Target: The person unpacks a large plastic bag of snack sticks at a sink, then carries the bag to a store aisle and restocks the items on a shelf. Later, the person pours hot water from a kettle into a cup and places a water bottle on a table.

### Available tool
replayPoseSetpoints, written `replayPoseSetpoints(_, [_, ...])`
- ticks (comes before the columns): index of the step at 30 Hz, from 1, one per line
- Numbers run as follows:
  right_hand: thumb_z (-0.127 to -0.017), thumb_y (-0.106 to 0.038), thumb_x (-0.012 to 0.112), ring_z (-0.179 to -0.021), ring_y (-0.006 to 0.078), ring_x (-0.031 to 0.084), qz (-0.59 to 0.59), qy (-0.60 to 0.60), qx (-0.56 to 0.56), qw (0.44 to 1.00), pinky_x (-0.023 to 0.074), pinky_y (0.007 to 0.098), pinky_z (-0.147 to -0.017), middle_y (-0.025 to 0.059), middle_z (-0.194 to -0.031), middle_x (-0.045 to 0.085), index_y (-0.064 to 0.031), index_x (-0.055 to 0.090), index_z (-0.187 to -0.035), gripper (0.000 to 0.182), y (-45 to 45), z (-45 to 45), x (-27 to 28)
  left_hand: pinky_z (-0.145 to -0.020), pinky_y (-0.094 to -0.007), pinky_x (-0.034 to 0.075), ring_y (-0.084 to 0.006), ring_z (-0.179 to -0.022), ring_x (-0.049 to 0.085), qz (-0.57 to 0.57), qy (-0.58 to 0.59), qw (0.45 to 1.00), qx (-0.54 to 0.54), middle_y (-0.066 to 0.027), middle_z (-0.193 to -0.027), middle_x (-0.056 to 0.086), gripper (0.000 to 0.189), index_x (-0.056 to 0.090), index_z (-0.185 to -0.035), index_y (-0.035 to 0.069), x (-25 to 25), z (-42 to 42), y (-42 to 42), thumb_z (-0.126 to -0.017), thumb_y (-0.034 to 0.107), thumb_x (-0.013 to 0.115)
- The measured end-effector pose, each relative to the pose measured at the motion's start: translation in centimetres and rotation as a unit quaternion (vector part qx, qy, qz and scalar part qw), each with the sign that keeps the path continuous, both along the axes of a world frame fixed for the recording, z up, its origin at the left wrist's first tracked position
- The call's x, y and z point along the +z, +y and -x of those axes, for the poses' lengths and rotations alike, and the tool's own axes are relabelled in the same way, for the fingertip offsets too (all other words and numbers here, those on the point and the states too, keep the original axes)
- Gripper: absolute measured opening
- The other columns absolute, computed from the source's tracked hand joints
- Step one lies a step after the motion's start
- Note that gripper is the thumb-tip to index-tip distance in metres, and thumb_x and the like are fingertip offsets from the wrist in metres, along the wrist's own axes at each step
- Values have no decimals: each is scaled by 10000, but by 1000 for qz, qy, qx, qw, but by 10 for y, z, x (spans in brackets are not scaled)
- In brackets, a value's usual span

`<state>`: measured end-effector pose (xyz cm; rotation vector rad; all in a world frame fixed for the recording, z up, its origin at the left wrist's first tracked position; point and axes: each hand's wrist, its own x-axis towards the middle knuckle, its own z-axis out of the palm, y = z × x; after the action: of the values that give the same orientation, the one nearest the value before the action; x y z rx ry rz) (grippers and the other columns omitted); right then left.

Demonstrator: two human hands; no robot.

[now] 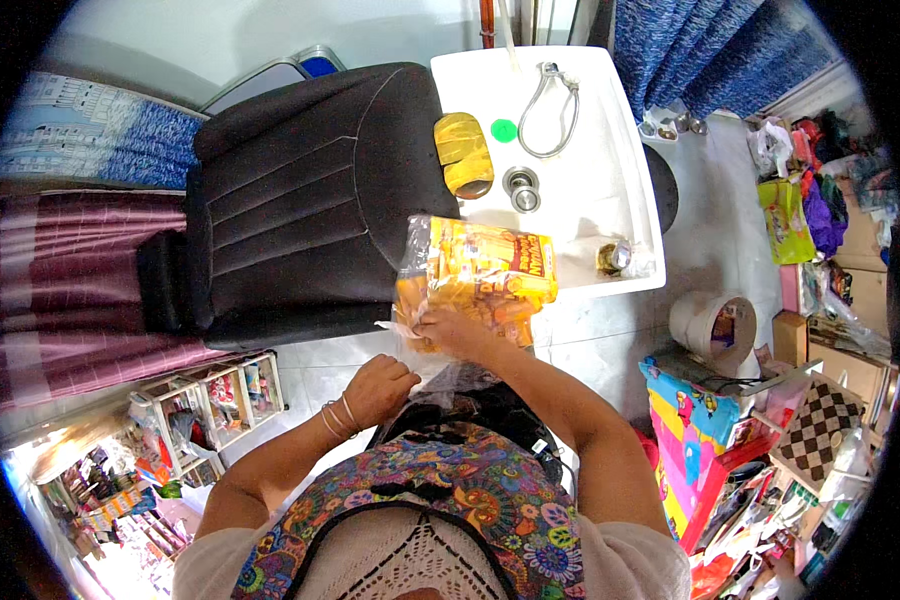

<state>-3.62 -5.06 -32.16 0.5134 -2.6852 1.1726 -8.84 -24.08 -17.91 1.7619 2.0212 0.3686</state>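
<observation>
A clear plastic bag of yellow-orange packets (495,262) lies before me, partly over the edges of the black seat and the white basin. My right hand (457,335) grips the near side of the bag, by a crumpled white piece. My left hand (381,388), with thin bands at its wrist, is closed just left of the bag's near end; whether it pinches the thin clear plastic beside it cannot be told. A yellow-wrapped item (463,155) sits on the basin's left rim, near a green disc (504,130).
The black padded chair (292,202) stands left of the white basin (649,225), which has a shower hose (521,124), a metal drain (523,189) and a small glass jar (613,257). A white bucket (709,326) lies at right. Shelves (210,409) stand at lower left, and piled goods at right.
</observation>
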Motion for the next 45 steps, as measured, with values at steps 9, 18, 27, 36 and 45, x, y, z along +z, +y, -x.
replayPoseSetpoints(9, [-736, -138, 572, -878, 289, 588, 35, -101, -25, 994, 475, 366, -774, 150, -905, 625, -54, 632, -935, 224, 10, -9, -16, -681, -358, 434, -252, -725, 529, 13, 4, 1000, -11, -55, -744, 546, 158, 604, -876, 103, 0, -5, -1, -721, 77, 587])
replayPoseSetpoints(18, [-768, -73, 499, -952, 289, 562, -85, -73, -189, 975, 473, 372, -841, 114, -1027, 570, -86, 597, -1080, 327, 61, -5, -22, -674, -367, 442, -263, -756, 537, 30, -11, 999, -4, -62, -770, 562, 191, 609, -902, 96, 4, -12, -5, -712, 78, 601])
replayPoseSetpoints(27, [-795, -110, 486, -1127, 263, 467, -212, -173, -229, 934, 354, 350, -987, 114, -1219, 513, -8, 584, -1044, 287, 76, 32, -35, -699, -360, 445, -254, -754, 544, 28, -52, 998, -10, -65, -799, 574, 267, 608, -950, 94, 3, -22, -9, -684, 88, 634])
replayPoseSetpoints(36, [-780, -92, 479, -1111, 208, 489, -124, -29, -47, 991, 358, 330, -996, 90, -1150, 564, -23, 582, -1079, 324, 40, -15, -48, -710, -359, 440, -255, -756, 539, 46, -15, 999, 24, -62, -755, 551, 192, 617, -883, 101, 6, -13, -7, -692, 81, 614])
replayPoseSetpoints(45, [-727, -94, 636, -831, 237, 599, 19, -66, -468, 881, 446, 351, -789, 132, -916, 651, -10, 633, -991, 277, 149, -81, -43, -658, -409, 455, -300, -732, 554, 16, -31, 998, 50, -99, -738, 585, 130, 633, -825, 83, 10, -8, 9, -706, 42, 601])
